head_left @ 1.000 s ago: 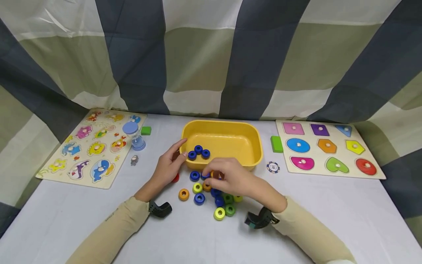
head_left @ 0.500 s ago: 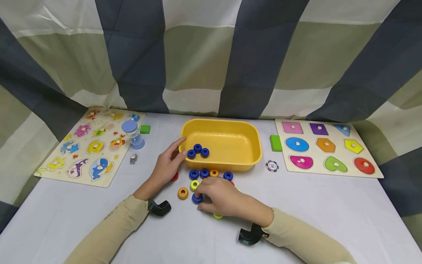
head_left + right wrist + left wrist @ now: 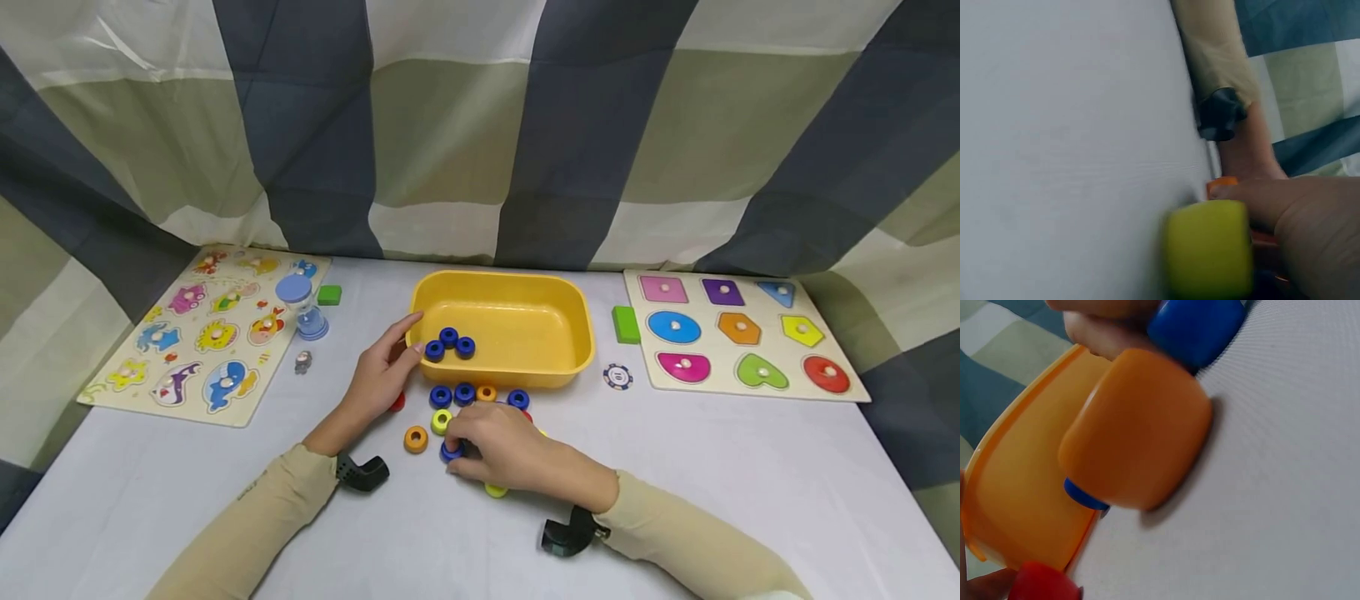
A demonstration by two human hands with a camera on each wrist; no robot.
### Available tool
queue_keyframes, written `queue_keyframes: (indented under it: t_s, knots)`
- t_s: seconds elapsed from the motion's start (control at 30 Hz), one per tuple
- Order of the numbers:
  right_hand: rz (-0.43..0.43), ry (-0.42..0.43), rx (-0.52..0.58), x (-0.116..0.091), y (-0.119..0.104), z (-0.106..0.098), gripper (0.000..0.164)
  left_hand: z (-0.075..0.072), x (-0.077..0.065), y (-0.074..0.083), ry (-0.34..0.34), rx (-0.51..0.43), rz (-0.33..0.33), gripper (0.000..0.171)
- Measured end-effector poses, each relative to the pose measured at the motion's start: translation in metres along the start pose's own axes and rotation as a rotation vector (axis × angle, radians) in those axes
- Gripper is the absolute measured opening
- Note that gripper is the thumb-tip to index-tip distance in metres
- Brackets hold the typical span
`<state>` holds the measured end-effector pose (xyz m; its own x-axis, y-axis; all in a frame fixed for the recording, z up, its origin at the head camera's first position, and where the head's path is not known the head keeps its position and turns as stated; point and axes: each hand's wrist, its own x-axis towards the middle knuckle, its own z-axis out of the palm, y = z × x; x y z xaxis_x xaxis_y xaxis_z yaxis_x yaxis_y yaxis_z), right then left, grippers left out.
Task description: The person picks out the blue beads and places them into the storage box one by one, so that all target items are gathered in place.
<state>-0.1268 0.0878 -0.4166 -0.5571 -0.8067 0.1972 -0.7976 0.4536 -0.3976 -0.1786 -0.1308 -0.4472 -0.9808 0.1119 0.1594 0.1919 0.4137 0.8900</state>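
At its left front corner, my left hand [image 3: 377, 377] holds the yellow plastic tub [image 3: 517, 375], with index finger and thumb against its side. Inside the tub lie 3 blue ring-shaped beads [image 3: 448, 337]. My right hand [image 3: 498, 450] is down on the table in front, its thumb and index finger pinching a blue bead [image 3: 452, 452], also seen in the left wrist view at the fingertips [image 3: 1110, 334]. An orange bead [image 3: 416, 439] and a yellow-green bead [image 3: 441, 422] lie beside it. A red bead [image 3: 397, 403] sits by my left hand. My right hand hides several other beads.
On the left lie an animal puzzle board [image 3: 213, 333], a blue sand timer [image 3: 303, 308], a small grey figure [image 3: 303, 362] and a green block [image 3: 329, 295]. To the right are another green block [image 3: 626, 325], a poker chip [image 3: 618, 377] and a shape puzzle board [image 3: 746, 337].
My right hand has come from just in front of the tub down toward me and left, onto the blue bead, which has shifted slightly. My left hand stays at the tub.
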Motion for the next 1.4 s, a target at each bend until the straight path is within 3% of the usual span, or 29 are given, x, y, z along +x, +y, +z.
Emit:
queue_keyframes:
  t_s: [0.1,0.2,0.3,0.47,0.53,0.67,0.83,1.13,1.27,1.4]
  knots:
    - [-0.021,0.033,0.115,0.006,0.000,-0.017,0.014,-0.001,0.000,0.000,0.005,0.002,-0.001,0.046]
    - [-0.007,0.144,0.166,0.015,0.006,-0.043,0.016,-0.002,0.000,-0.001,0.004,-0.003,-0.007,0.046]
    - [0.123,0.224,0.149,0.028,0.022,-0.065,0.017,-0.003,0.000,0.000,-0.003,-0.006,-0.015,0.046]
    - [0.424,0.126,0.164,0.051,0.064,-0.069,0.017,-0.003,-0.002,0.001,-0.003,-0.003,-0.020,0.046]
    - [0.490,0.061,0.165,0.057,0.077,-0.062,0.015,-0.002,-0.002,0.002,-0.006,-0.004,-0.018,0.046]
    - [0.540,-0.049,0.193,0.062,0.088,-0.053,0.017,-0.001,0.001,0.004,-0.003,-0.005,-0.003,0.046]
    - [0.544,-0.088,0.265,0.064,0.086,-0.053,0.020,-0.002,0.004,0.007,0.002,0.000,0.019,0.047]
    - [0.527,-0.063,0.281,0.066,0.087,-0.051,0.019,-0.004,0.002,0.005,0.010,0.002,-0.007,0.046]
    - [0.442,0.050,0.243,0.053,0.081,-0.058,0.020,-0.001,0.001,0.003,-0.001,0.001,-0.021,0.046]
    - [0.281,0.223,0.206,0.024,0.062,-0.072,0.017,0.001,0.000,0.003,-0.003,0.003,-0.028,0.047]
